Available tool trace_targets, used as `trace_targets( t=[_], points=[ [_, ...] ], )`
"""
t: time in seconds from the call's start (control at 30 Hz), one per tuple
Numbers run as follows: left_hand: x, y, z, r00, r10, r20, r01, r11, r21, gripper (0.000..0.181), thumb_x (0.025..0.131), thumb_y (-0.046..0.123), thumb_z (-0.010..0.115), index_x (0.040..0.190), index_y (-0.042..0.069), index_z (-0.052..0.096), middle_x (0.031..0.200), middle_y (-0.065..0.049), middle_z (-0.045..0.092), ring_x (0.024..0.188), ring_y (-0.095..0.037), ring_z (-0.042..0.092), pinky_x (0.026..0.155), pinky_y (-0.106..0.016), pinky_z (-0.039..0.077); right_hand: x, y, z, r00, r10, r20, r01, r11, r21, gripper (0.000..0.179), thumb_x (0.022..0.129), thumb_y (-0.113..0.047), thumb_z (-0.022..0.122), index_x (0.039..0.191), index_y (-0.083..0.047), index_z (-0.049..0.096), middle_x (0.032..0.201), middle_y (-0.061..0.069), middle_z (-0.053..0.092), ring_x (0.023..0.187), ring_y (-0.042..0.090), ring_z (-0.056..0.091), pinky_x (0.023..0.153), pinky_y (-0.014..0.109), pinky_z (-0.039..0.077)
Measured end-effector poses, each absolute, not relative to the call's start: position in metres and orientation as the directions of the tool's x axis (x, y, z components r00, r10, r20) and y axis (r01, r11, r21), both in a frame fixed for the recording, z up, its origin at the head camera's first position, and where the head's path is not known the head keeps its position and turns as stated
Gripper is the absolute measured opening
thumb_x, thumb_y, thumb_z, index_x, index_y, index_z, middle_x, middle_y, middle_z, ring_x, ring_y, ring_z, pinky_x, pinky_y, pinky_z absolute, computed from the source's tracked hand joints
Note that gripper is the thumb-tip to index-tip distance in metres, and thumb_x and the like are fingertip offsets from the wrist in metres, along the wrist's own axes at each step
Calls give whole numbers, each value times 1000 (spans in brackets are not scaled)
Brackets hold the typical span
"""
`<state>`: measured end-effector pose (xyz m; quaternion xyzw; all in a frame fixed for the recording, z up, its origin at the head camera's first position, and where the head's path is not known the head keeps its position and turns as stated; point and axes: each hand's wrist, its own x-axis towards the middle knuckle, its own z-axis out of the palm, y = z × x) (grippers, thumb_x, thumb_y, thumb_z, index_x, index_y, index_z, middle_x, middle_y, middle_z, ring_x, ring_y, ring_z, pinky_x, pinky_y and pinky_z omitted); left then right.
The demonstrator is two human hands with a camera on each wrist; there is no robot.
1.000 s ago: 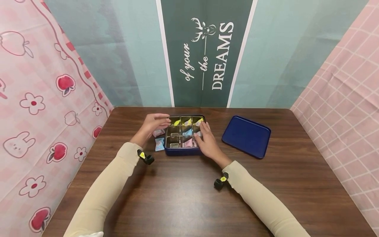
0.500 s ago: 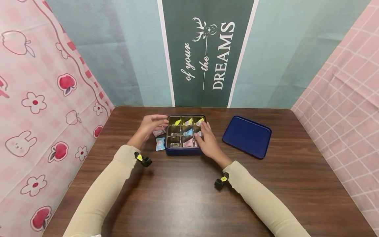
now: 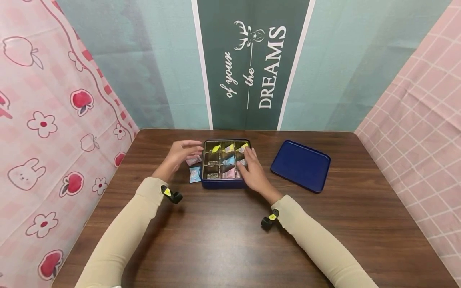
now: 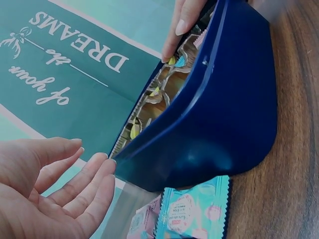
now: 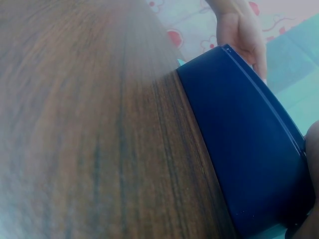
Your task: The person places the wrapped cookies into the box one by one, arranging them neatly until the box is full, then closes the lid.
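Note:
A blue box with a clear divided tray stands near the back of the table. Yellow-wrapped candies lie in the back row, a blue one in the middle and a pink one in front of that. My left hand is at the box's left side, fingers stretched and holding nothing; in the left wrist view its fingertips are right by the rim. My right hand lies over the box's right edge with extended fingers, partly hiding the right compartments. Beside the box are a blue-wrapped candy and a pink-wrapped candy.
A dark blue lid lies at an angle on the brown wooden table, right of the box. Printed cloths hang behind the table and along both sides. Each wrist carries a small black camera on a strap.
My left hand has drawn slightly left, from over the box's left rim to just beside it. The right hand, box and lid stay in place.

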<state>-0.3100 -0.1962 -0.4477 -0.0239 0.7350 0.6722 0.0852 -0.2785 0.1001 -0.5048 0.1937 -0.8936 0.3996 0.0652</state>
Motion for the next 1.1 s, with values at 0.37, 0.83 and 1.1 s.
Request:
trace_targets(
  t=[0.37, 0.83, 1.1],
  points=[
    [-309, -204, -455, -987, 60, -148, -138, 143, 980, 37, 97, 7, 68, 132, -6, 63, 134, -27, 61, 117, -46, 62, 98, -48, 52, -277, 101, -504, -920, -289, 266, -391, 610, -689, 65, 106, -28, 51, 154, 10, 28, 165, 22, 21, 155, 38, 10, 123, 51, 15],
    [-309, -217, -469, -993, 16, -115, -108, 246, 963, 35, 98, 5, 67, 130, -8, 63, 136, -24, 61, 119, -33, 62, 97, -43, 53, -278, 100, -506, -914, -300, 273, -404, 607, -685, 65, 106, -27, 52, 154, 10, 28, 166, 22, 21, 154, 39, 10, 122, 53, 16],
    [-307, -216, -472, -1000, 1, -31, -27, 413, 910, 30, 96, 5, 69, 124, -5, 69, 129, -21, 67, 113, -27, 62, 83, -24, 53, -281, 102, -503, -911, -324, 253, -405, 598, -691, 68, 107, -32, 48, 155, 10, 23, 167, 22, 12, 156, 32, 0, 123, 50, 11]
  ],
)
